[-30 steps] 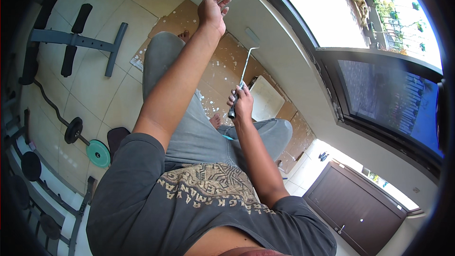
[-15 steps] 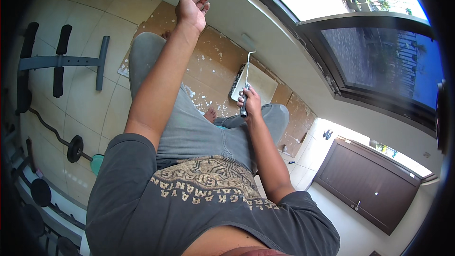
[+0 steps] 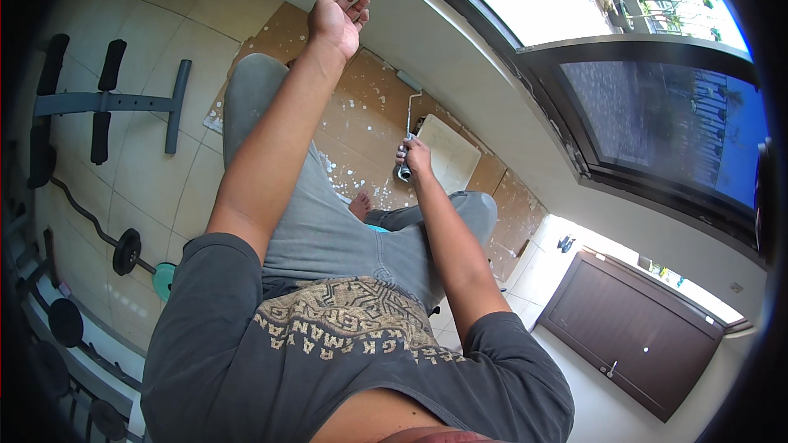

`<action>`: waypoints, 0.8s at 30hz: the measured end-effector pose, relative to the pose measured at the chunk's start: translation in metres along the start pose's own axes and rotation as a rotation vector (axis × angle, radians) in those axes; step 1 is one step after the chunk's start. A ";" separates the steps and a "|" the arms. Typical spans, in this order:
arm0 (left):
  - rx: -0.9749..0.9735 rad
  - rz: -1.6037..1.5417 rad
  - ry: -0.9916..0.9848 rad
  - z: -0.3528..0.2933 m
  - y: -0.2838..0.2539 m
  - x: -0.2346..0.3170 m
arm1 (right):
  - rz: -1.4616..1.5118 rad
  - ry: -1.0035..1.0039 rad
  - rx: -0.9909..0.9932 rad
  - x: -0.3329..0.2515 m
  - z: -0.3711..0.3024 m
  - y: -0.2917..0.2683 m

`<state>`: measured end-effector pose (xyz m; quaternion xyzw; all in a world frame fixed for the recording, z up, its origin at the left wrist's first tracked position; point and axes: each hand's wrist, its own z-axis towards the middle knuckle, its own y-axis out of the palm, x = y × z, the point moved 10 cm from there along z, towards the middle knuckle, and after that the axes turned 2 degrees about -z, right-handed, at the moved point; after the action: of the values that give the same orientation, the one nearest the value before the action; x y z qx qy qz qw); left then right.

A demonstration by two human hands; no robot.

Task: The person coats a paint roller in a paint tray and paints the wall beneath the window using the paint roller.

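Observation:
My right hand (image 3: 416, 157) is wrapped round the handle of a paint roller (image 3: 410, 117), whose thin metal frame points away from me. The pale roller sleeve (image 3: 409, 80) is at the foot of the white wall (image 3: 435, 41); whether it touches the wall I cannot tell. Just right of the roller lies a whitish paint tray (image 3: 450, 148) with a dark, paint-smeared near-left edge. My left hand (image 3: 338, 18) is raised in front of the wall, palm up, fingers loosely curled and apart, with nothing in it. White paint marks its fingertips.
Paint-spattered brown cardboard (image 3: 353, 127) covers the floor along the wall. An open dark-framed window (image 3: 648, 98) juts in at upper right. Gym equipment (image 3: 107, 105) and a curved barbell (image 3: 90, 220) lie to the left. A brown door (image 3: 632, 328) is at lower right.
My right hand has moved forward and slightly left with the roller. The sleeve has shifted left and a little lower along the wall. My left hand has barely moved.

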<state>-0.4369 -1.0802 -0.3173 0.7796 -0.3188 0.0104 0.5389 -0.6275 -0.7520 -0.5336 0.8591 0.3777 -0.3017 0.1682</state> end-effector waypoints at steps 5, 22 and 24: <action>0.016 -0.033 -0.022 0.009 -0.010 -0.005 | 0.062 -0.089 -0.022 -0.018 -0.067 0.025; -0.021 -0.071 -0.051 0.006 -0.003 -0.004 | 0.258 -0.081 -0.066 -0.052 -0.060 0.118; -0.012 -0.097 -0.036 0.007 -0.003 0.002 | 0.213 -0.067 0.003 -0.048 -0.023 0.131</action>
<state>-0.4360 -1.0860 -0.3219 0.7909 -0.2906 -0.0317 0.5376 -0.5457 -0.8524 -0.4776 0.8840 0.2779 -0.3114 0.2107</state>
